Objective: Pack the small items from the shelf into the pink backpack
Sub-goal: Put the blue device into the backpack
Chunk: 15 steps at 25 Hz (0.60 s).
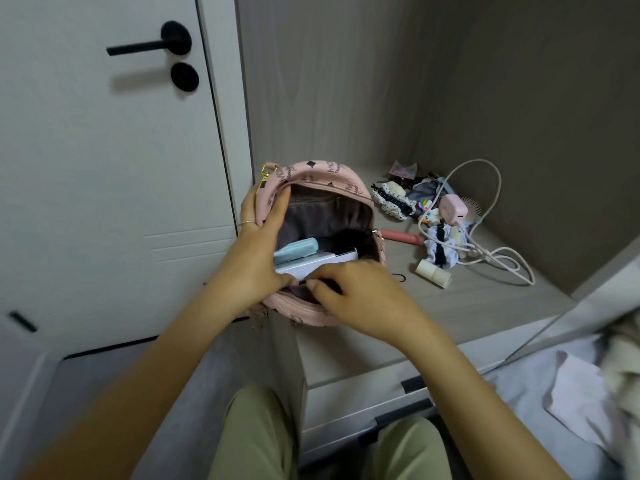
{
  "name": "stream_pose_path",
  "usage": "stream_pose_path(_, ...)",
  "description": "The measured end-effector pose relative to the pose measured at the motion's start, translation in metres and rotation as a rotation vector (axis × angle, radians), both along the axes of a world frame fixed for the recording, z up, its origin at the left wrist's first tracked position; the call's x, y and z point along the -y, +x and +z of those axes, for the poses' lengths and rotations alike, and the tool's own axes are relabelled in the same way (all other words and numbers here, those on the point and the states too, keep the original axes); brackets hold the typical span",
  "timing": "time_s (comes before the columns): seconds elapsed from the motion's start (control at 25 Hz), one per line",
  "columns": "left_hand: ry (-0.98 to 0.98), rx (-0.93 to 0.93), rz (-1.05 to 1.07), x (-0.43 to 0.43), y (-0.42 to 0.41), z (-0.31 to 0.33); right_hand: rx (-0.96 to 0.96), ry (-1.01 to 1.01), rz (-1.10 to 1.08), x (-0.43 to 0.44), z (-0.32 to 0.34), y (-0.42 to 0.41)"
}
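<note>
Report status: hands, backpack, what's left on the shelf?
Status: left hand grips pink backpack rim, right hand pinches near edge. Backpack open, teal case and white box inside. On shelf, unpacked: charger, scrunchies, tube.

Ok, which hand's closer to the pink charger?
Right. The right hand pinches the pink backpack at its near rim, left of the charger; the left hand grips its left rim, farther off.

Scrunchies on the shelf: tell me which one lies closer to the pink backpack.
The white polka-dot scrunchie, right beside the pink backpack; the pale blue scrunchie lies farther right.
</note>
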<state>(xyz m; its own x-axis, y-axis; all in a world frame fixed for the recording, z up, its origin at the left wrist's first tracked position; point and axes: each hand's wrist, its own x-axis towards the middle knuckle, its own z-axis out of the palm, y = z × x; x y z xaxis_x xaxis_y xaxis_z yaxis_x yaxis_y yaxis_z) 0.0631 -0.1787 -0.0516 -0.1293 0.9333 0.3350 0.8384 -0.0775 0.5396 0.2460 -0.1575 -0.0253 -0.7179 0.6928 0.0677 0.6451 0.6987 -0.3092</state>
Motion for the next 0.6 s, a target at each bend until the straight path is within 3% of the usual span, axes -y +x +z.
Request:
stream_pose_path(0.2, 0.012, -0.142, 0.151, 0.0, 0.014, -0.003, 0.216, 0.08, 0.125, -0.006, 0.002, 0.025)
stream_pose_path(0.48, -0.004, -0.176, 0.191, -0.004, 0.013, -0.004, 0.176, 0.316, 0.151, -0.003, 0.012, 0.022)
stream_pose_path(0.6, 0.017, -0.199, 0.212, -0.008, 0.018, -0.004, 0.183, 0.312, 0.165, 0.002, 0.014, 0.021)
